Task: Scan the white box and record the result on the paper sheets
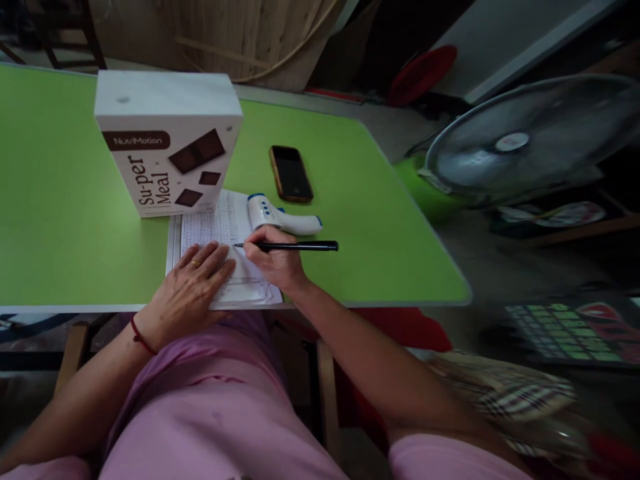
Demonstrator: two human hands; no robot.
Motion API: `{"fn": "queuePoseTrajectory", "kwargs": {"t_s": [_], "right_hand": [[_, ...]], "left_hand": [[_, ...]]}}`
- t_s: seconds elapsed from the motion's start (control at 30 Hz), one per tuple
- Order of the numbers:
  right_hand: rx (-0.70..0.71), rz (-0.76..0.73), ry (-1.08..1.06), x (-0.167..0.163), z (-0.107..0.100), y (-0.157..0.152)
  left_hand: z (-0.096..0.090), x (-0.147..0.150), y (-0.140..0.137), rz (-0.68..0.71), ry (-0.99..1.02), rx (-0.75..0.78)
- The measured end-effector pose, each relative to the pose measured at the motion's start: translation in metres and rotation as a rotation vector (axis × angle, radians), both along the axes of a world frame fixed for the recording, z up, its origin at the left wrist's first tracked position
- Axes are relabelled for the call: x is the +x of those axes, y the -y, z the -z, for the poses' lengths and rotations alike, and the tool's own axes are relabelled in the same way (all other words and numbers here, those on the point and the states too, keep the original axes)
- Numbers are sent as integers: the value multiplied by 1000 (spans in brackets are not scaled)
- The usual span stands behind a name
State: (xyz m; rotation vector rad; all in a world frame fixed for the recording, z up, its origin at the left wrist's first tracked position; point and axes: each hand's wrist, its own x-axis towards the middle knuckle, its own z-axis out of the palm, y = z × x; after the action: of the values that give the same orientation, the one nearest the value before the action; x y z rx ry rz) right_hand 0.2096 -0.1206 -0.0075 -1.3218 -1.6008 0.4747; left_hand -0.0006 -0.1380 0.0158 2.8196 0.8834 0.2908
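Through my feed, the right hand (280, 263) has its fingers pinching the black pen (313, 246) low, presumably for control, while the left hand (193, 285), fingers slightly spread, seemingly steadies the written paper (246, 272) on the worktop (370, 260).

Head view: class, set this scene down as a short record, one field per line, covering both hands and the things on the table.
Left hand: laid flat on the paper, ring on one finger, red band at the wrist
Right hand: holding a black pen, tip at the paper
Paper: covered in rows of small marks, too small to read
Box: white, upright, labelled "NutriMotion Su-per Meal"
Thermometer: white and blue, lying just beyond the right hand
Phone: flat, screen dark, beyond the thermometer
Table: green top
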Motion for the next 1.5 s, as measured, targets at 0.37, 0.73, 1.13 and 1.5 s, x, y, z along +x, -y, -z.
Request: {"fn": "queuePoseTrajectory", "kwargs": {"t_s": [0.37, 0.73, 1.13, 1.5], "right_hand": [[-18, 57, 0, -1, 0, 0], [-24, 34, -12, 0, -1, 1], [-1, 54, -10, 0, 0, 0], [1, 49, -13, 0, -2, 1]], "left_hand": [[0, -1, 0, 12, 13, -8], [-1, 0, -1, 7, 0, 0], [-2, 0, -1, 3, -4, -4], [0, 0, -1, 11, 3, -5]]}}
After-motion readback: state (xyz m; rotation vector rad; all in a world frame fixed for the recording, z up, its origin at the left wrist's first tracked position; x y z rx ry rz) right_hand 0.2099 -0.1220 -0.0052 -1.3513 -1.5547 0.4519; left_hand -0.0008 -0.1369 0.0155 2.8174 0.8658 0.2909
